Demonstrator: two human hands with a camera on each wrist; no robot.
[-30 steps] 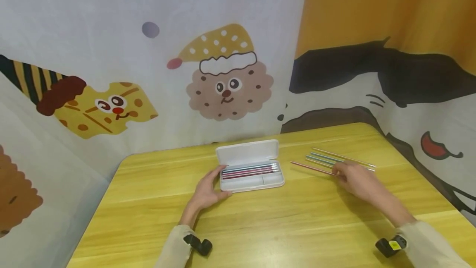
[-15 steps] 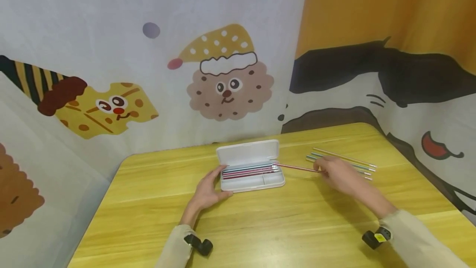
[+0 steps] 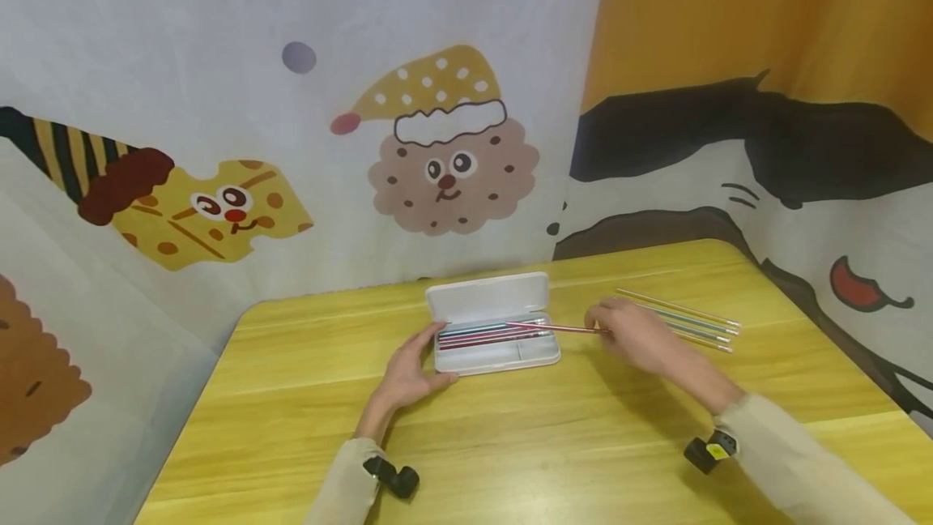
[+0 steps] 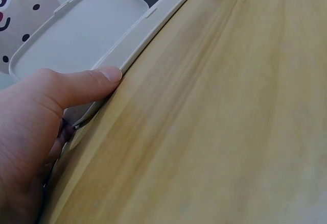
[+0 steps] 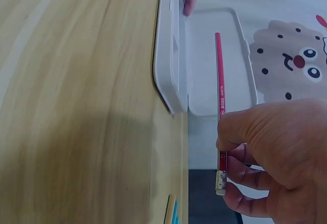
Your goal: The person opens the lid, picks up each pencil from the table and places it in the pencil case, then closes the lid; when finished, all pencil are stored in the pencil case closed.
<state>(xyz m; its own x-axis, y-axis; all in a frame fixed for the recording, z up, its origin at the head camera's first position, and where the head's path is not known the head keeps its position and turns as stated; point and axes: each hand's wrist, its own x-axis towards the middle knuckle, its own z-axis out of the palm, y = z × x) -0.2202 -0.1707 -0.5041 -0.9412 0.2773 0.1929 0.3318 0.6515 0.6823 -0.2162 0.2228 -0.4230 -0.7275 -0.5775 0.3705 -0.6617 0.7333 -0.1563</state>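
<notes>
A white pencil case (image 3: 477, 360) lies with its lid raised on the table. Several pencils (image 3: 474, 338), blue and red, lie in its long compartment with white-tipped ends to the right. My left hand (image 3: 406, 369) holds the case's left end, its thumb (image 4: 104, 78) along the front wall and fingers near the back corner. In my right hand (image 3: 636, 335) a red pencil (image 5: 220, 76) is pinched close to its eraser end. The pencil's far end points left and overlaps the pencils in the case in the head view.
Several loose pencils (image 3: 700, 322), yellowish and blue-green, lie on the wooden table (image 3: 510, 444) to the right, partly behind my right hand. Behind the table hangs a curtain (image 3: 328, 185) with cartoon prints. A camera (image 3: 391, 476) is strapped at each wrist.
My right hand has carried the red pencil left from beside the loose pencils to over the case's right end. My left hand has stayed at the case.
</notes>
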